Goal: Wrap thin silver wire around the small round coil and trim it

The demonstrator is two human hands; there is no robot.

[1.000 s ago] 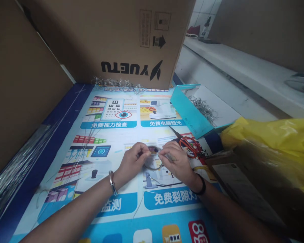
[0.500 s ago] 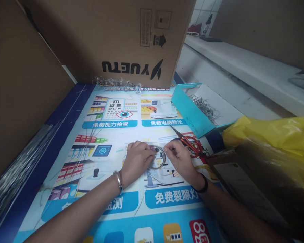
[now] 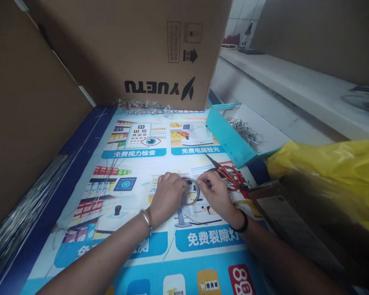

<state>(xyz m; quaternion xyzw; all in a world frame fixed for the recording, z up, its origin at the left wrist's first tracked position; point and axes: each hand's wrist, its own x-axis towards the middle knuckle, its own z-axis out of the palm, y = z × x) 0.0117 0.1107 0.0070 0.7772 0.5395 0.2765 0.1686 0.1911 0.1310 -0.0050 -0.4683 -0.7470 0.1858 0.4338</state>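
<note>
A wire ring was held between both hands over the table

The ring (image 3: 190,191) was pinched by the left hand (image 3: 167,196) and the right hand (image 3: 215,192), both closed on it; its ends seemed not yet joined. A printed poster (image 3: 135,164) covered the table, with red scissors (image 3: 230,176), a teal box (image 3: 230,141) and a cardboard carton (image 3: 135,45) nearby
</note>
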